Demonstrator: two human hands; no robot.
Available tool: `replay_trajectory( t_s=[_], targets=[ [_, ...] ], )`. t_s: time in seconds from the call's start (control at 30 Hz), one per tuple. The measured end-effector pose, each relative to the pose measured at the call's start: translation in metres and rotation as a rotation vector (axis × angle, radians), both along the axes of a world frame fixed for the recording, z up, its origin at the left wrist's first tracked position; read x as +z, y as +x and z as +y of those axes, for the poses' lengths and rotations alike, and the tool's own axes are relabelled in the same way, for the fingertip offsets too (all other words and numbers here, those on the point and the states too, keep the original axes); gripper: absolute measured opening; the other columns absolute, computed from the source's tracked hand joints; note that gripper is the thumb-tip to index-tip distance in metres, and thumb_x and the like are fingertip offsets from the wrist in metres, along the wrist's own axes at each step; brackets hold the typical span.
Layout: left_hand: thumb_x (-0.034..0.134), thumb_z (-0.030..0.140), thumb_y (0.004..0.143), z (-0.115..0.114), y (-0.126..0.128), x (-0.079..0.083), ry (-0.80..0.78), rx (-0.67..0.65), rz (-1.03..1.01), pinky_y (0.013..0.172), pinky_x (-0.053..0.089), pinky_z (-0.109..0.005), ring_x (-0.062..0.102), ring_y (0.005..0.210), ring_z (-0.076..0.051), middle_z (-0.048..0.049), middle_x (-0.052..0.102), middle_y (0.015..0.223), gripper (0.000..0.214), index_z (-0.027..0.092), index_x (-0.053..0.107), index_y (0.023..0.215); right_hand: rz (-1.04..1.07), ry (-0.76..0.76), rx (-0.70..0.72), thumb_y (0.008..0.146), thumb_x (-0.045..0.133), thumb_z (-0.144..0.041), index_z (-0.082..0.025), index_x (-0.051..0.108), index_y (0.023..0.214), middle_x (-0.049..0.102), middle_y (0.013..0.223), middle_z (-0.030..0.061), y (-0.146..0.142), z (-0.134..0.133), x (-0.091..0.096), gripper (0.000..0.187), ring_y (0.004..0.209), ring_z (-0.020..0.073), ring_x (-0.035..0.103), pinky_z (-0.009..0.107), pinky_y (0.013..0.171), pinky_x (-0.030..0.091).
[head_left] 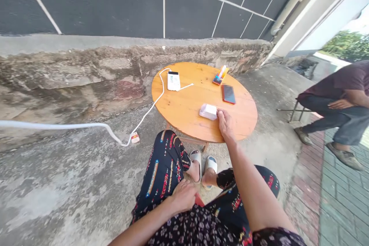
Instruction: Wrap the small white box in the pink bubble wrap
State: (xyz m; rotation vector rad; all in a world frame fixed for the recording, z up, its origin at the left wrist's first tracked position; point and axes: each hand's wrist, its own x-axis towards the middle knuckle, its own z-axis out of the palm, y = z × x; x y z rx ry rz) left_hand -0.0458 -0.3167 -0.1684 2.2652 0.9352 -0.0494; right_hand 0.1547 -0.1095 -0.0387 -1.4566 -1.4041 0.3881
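My right hand (225, 122) reaches over the front of a round wooden table (187, 109). Its thumb and fingers close on the right end of a small white box (208, 111), which rests on the tabletop. Part of the grip is hidden behind the hand. Down on my lap, my left hand (183, 195) lies flat over my patterned trousers, with nothing in it. Just beyond the box lies a phone (228, 94) with a red edge, its upper part blurred out.
A white power strip (173, 81) lies at the table's left, its cable (100, 125) running off leftward. An orange and blue packet (220, 75) is at the back. A small box (135, 137) lies on the ground. A person (340, 100) sits at the right.
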Motion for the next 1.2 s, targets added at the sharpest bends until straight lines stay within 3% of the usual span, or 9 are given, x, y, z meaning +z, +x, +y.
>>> replay_trajectory(
  t_s=[0.17, 0.6, 0.97, 1.2],
  targets=[
    [0.046, 0.023, 0.081, -0.001, 0.008, 0.006, 0.028, -0.012, 0.07, 0.101, 0.035, -0.04, 0.055, 0.107, -0.025, -0.0087, 0.065, 0.103, 0.025, 0.019, 0.065, 0.096, 0.048, 0.016, -0.016, 0.088, 0.038, -0.052, -0.016, 0.062, 0.102, 0.067, 0.097, 0.0107, 0.006, 0.002, -0.009, 0.046, 0.096, 0.0238, 0.058, 0.039, 0.09, 0.044],
    [0.046, 0.024, 0.082, -0.002, 0.011, 0.001, 0.08, -0.056, 0.108, 0.093, 0.038, -0.036, 0.055, 0.1, -0.023, -0.0071, 0.065, 0.097, 0.022, 0.02, 0.065, 0.092, 0.153, 0.0, -0.009, 0.086, 0.043, -0.055, -0.016, 0.062, 0.103, 0.067, 0.1, 0.0095, 0.009, 0.0, -0.009, 0.046, 0.097, 0.0241, 0.058, 0.042, 0.094, 0.043],
    [0.047, 0.02, 0.08, -0.002, 0.006, -0.005, 0.08, -0.041, 0.126, 0.094, 0.036, -0.037, 0.055, 0.1, -0.023, -0.0073, 0.065, 0.095, 0.019, 0.019, 0.064, 0.089, 0.226, -0.03, 0.008, 0.081, 0.049, -0.048, -0.016, 0.06, 0.103, 0.066, 0.095, 0.0081, 0.009, 0.003, -0.011, 0.04, 0.092, 0.023, 0.059, 0.041, 0.089, 0.047],
    [0.046, 0.017, 0.079, -0.002, 0.001, -0.01, 0.049, 0.029, 0.065, 0.095, 0.036, -0.04, 0.055, 0.099, -0.025, -0.0084, 0.064, 0.094, 0.02, 0.017, 0.063, 0.09, 0.303, -0.035, 0.075, 0.075, 0.055, -0.047, -0.015, 0.056, 0.108, 0.066, 0.096, 0.0095, 0.01, 0.005, -0.015, 0.046, 0.087, 0.0224, 0.062, 0.04, 0.081, 0.051]
  ],
)
